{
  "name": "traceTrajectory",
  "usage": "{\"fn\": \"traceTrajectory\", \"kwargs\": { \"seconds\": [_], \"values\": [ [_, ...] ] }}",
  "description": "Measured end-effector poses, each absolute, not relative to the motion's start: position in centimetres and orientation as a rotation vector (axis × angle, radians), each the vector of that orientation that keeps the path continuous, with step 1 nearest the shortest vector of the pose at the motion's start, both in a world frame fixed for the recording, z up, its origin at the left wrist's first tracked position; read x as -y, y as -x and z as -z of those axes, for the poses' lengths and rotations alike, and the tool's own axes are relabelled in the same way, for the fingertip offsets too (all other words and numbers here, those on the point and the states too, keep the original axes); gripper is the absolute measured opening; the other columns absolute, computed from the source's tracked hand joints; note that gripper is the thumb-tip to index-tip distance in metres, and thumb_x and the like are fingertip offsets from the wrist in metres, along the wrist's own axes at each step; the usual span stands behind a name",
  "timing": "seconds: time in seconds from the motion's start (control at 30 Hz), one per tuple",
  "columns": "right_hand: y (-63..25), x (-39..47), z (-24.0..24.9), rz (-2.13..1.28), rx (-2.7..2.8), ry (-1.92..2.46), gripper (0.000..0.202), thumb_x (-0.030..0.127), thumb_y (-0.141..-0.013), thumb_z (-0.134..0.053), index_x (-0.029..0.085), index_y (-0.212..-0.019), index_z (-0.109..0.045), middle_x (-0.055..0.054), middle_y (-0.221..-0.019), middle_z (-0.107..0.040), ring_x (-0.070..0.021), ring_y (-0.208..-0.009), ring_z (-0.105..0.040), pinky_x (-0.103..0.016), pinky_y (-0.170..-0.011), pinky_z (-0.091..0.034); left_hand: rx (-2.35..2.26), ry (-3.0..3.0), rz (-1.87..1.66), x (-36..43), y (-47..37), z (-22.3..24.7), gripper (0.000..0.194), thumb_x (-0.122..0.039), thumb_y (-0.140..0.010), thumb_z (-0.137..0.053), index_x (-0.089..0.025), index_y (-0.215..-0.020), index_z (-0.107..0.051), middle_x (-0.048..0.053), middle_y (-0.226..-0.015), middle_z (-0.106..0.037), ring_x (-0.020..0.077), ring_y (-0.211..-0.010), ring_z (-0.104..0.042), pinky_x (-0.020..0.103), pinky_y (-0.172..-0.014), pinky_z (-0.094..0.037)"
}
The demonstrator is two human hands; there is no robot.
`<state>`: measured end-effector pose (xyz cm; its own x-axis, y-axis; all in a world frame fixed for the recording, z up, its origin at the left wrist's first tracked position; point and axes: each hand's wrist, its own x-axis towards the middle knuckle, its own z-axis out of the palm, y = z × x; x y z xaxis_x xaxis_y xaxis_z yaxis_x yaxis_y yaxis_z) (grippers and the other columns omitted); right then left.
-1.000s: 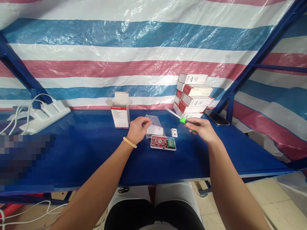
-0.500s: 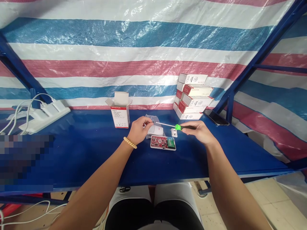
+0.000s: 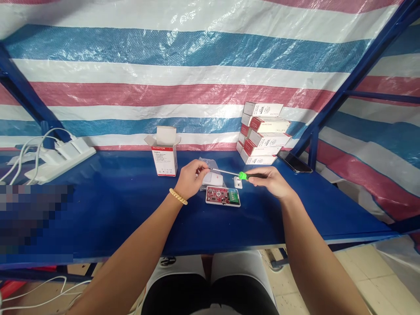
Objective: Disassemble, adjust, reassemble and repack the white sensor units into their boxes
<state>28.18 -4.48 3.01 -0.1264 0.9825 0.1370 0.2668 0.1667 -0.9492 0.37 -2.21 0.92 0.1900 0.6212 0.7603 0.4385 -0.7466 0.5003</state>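
Note:
My right hand [image 3: 271,180] is closed round the black handle of a screwdriver [image 3: 242,175] with a bright green collar. Its metal shaft points left, nearly level above the table. At the far end, my left hand [image 3: 192,176] pinches the tip between thumb and fingers; whether a small part sits there too is hidden. Below the shaft lies an opened detector [image 3: 222,196], a white shell with a red circuit board and a green battery labelled part. Behind it, a white cover [image 3: 213,178] rests on a clear plastic bag [image 3: 206,163]. A small white bracket [image 3: 238,182] lies under the green collar.
An open detector box [image 3: 165,161] stands behind my left hand. Several red and white boxes [image 3: 262,144] are stacked at the back right, beside a black phone [image 3: 295,162]. A white power strip [image 3: 62,164] with plugs is on the left of the blue table [image 3: 131,218].
Almost nothing differs. Both hands keep their hold on the screwdriver, and the view has shifted very slightly.

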Motion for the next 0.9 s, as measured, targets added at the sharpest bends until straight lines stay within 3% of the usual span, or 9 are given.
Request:
{"fn": "traceTrajectory", "kwargs": {
  "seconds": [0.9],
  "values": [
    [-28.04,4.32,-2.63,-1.137,1.54,1.272,0.029,0.036,-0.056,-0.083,0.017,-0.078,-0.076,-0.002,-0.06,-0.065,-0.0091,-0.049,-0.048,-0.024,-0.045,-0.032,-1.025,-2.194,-1.384,1.92,0.29,-1.08,0.008,-0.023,-0.082,-0.06,-0.018,-0.077,-0.063,0.001,-0.077,-0.069,0.0141,-0.069,-0.061,0.027,-0.064,-0.048]
  ]
}}
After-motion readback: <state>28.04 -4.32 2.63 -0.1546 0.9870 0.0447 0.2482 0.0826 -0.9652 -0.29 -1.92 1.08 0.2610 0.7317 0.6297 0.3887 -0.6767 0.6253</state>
